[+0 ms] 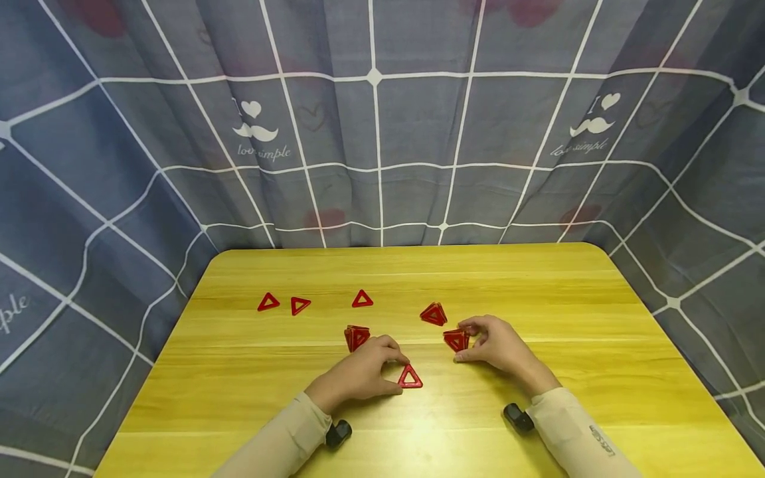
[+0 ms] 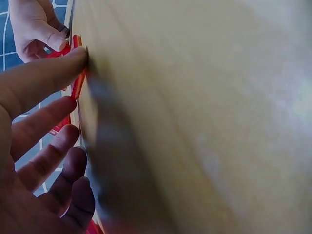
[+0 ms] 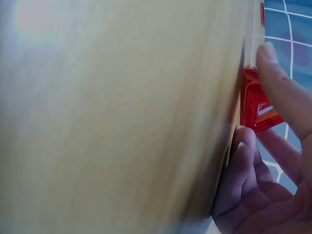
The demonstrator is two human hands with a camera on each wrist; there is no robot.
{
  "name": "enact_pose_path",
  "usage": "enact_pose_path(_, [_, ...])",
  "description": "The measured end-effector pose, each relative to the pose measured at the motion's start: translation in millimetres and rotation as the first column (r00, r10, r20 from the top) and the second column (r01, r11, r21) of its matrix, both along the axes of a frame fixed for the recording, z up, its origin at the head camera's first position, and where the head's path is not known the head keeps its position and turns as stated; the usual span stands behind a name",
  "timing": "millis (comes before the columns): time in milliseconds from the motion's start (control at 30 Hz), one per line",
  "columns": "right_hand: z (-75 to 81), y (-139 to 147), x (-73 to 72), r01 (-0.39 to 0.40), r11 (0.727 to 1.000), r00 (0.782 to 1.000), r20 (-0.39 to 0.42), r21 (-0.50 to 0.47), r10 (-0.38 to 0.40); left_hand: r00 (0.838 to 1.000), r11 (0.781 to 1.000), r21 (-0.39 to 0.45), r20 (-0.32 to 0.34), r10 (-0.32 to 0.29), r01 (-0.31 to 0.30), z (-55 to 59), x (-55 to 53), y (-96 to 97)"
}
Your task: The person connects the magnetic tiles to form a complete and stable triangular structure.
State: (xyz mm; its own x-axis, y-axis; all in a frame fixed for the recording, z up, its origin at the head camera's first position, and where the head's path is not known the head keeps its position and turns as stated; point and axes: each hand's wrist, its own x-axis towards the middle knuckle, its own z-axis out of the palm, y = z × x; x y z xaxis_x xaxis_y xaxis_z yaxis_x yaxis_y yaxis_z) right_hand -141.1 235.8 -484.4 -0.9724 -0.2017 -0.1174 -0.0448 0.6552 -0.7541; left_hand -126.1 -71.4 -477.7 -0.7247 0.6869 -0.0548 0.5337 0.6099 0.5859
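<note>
My left hand pinches a flat red triangle frame by two of its corners, thumb at the near side and forefinger at the far side. The triangle stands close over the table in the left wrist view. To the right, my right hand has its thumb and fingers at either side of a small red pyramid built of triangle frames; the same pyramid shows between thumb and fingers in the right wrist view. A second pyramid stands just behind my left hand, partly covered by it.
Another red pyramid stands a little behind the right hand's one. Farther back lie loose red triangles: one and another at the left, and a third nearer the middle. A grey checked curtain surrounds the wooden table.
</note>
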Motion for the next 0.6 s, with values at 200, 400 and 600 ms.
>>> enact_pose_path(200, [3.2, 0, 6.5, 0.044, 0.998, 0.999, -0.013, -0.054, -0.045, 0.999, 0.999, 0.031, 0.042, 0.008, -0.009, -1.2, -1.6, -3.5])
enact_pose_path(400, [16.0, -23, 23.3, 0.063, 0.996, 0.990, -0.124, -0.061, -0.070, 0.996, 0.997, 0.073, 0.080, 0.030, -0.036, 3.4, -1.0, -10.5])
enact_pose_path(600, [22.6, -53, 38.2, -0.023, 0.997, 0.991, -0.137, -0.075, 0.013, 0.996, 0.982, 0.183, 0.083, 0.032, -0.047, 20.3, -4.1, -18.6])
